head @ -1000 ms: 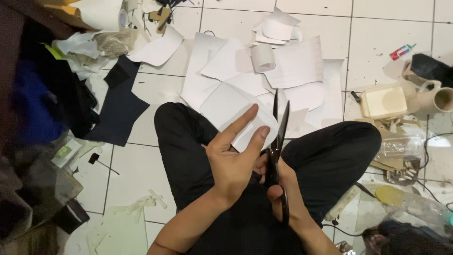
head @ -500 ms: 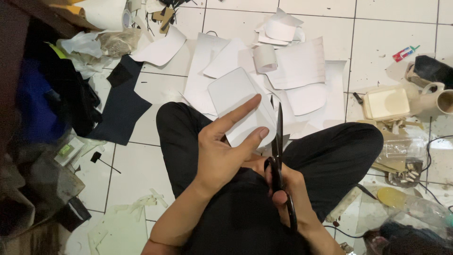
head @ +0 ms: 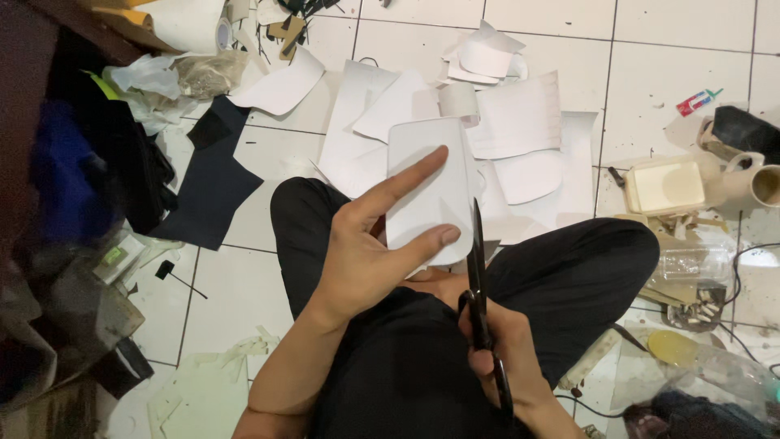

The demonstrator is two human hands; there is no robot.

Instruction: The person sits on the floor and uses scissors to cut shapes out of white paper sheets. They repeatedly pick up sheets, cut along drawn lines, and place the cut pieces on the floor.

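Sitting cross-legged on the white tiled floor (head: 674, 57) in black trousers, I see at far left a dark heap of cloth and clutter, and just inside it a dark navy fabric cut-out (head: 213, 183) lying flat on the tiles, with a small black scrap above it. Near my left knee pale greenish offcuts (head: 219, 366) lie scattered. My left hand (head: 370, 252) is raised over my lap, its grip pinching a white rounded-corner sheet of paper-like material (head: 431, 183): the thumb presses on its lower right part, the forefinger stretches up across its face, and the other fingers are hidden behind it. That sheet stands tilted up in front of me, above my lap, its right edge touching the blade of the long black scissors (head: 478, 268). The blades look pressed nearly together, pointing away from me along that edge. My right hand (head: 504, 358) has its grip closed through the scissor handles, low over my right thigh. Beyond the sheet a loose pile of white cut pieces (head: 520, 122) covers the floor. Further right sit a cream rectangular box (head: 665, 185), a beige mug (head: 751, 183) and a small red and white tube (head: 697, 102), with clear plastic bags beside my right knee.
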